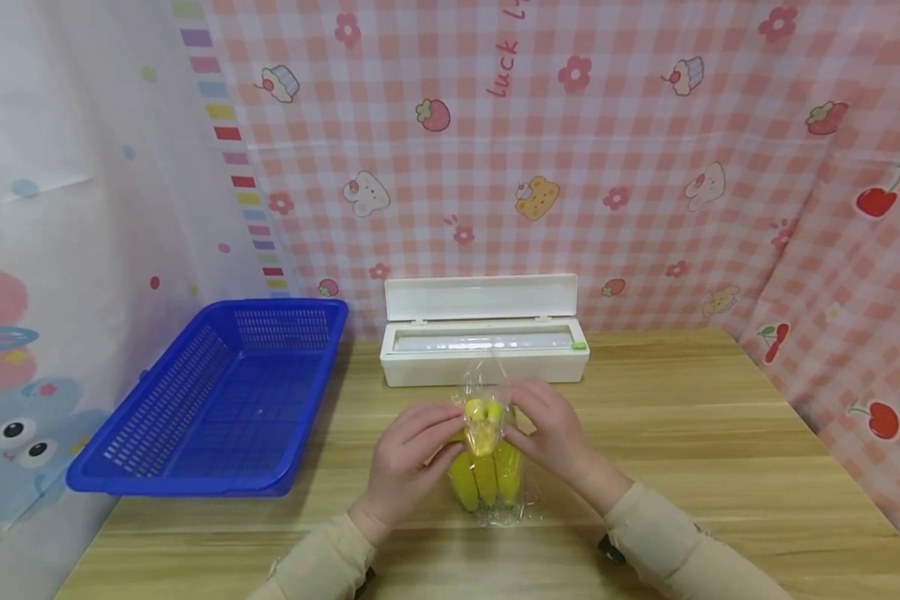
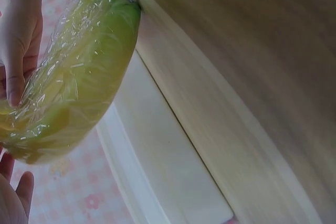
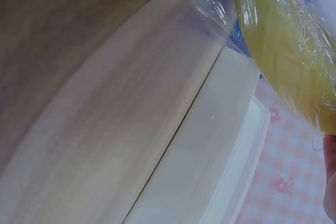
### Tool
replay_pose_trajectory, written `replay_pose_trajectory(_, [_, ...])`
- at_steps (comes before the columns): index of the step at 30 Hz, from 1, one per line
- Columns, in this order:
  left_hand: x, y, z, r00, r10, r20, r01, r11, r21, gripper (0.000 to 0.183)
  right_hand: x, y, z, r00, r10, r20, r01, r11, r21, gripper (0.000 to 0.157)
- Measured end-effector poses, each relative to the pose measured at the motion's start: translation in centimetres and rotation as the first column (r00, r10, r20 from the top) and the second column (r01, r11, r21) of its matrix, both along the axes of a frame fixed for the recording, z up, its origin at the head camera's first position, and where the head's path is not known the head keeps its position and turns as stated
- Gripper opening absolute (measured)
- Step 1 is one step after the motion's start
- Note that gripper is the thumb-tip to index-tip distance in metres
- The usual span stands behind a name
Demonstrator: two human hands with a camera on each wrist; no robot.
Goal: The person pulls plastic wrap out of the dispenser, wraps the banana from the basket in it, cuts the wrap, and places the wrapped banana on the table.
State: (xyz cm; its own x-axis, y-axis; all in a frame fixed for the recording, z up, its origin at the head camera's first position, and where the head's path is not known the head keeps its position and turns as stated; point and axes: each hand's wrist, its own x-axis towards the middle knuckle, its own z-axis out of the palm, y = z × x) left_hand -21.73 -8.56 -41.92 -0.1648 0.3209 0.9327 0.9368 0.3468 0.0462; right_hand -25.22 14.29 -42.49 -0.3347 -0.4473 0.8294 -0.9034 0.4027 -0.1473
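A bunch of yellow bananas (image 1: 484, 475), greenish at the tips, is wrapped in clear cling film (image 1: 504, 518) in front of me. Loose film sticks up above the stem end and spreads out below the tips. My left hand (image 1: 414, 457) is at the left side of the stem end; in the left wrist view its fingers and thumb stand apart, right beside the wrapped fruit. On the other side, my right hand (image 1: 553, 429) pinches the film near the stems, its thumb against the wrap. Only part of the right hand (image 3: 329, 179) shows in the right wrist view.
Behind the bananas stands a white cling film dispenser (image 1: 484, 367), its lid (image 1: 482, 297) raised and a film roll inside. A blue plastic basket (image 1: 288, 433) sits at the left of the wooden table (image 1: 720, 450). Patterned cloth (image 1: 495, 167) hangs behind and at the sides.
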Motion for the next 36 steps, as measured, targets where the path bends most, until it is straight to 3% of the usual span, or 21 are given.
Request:
replay_pose_trajectory(7, [0.2,0.3,-0.2,0.999,-0.007,0.033,0.006,1.0,0.018,0.026,0.2,-0.1,0.2,0.999,0.011,-0.051,-0.011,1.0,0.0,0.031])
replay_pose_trajectory(13, [0.2,0.5,-0.2,0.998,0.023,0.059,-0.025,0.999,0.027,0.027,0.1,-0.2,0.3,0.997,0.027,-0.077,-0.027,1.0,0.004,0.033])
replay_pose_trajectory(19, [0.3,0.6,-0.1,0.997,0.027,0.069,-0.03,0.999,0.037,0.026,0.2,0.3,0.7,0.998,0.061,-0.031,-0.06,0.998,0.034,0.037])
replay_pose_trajectory(24, [0.4,0.7,-0.1,0.997,0.02,0.07,-0.024,0.998,0.053,0.025,0.2,2.1,2.0,0.987,0.163,0.004,-0.163,0.987,-0.002,0.045])
replay_pose_trajectory(26, [0.4,0.7,-0.2,0.998,0.017,0.068,-0.021,0.998,0.06,0.025,0.2,2.9,2.9,0.975,0.221,-0.006,-0.221,0.975,-0.04,0.043])
replay_pose_trajectory(30, [0.4,0.7,-0.1,0.998,0.006,0.057,-0.009,0.999,0.053,0.023,0.9,3.1,6.6,0.938,0.342,-0.062,-0.345,0.937,-0.057,0.039])
replay_pose_trajectory(33, [0.4,0.8,0.1,0.999,-0.001,0.044,0.0,0.999,0.036,0.02,1.2,2.8,8.9,0.897,0.439,-0.058,-0.439,0.898,0.0,0.041])
replay_pose_trajectory(36, [0.5,0.8,0.2,0.999,-0.005,0.036,0.004,1.0,0.019,0.017,0.9,2.8,9.5,0.864,0.503,0.009,-0.502,0.862,0.074,0.046])
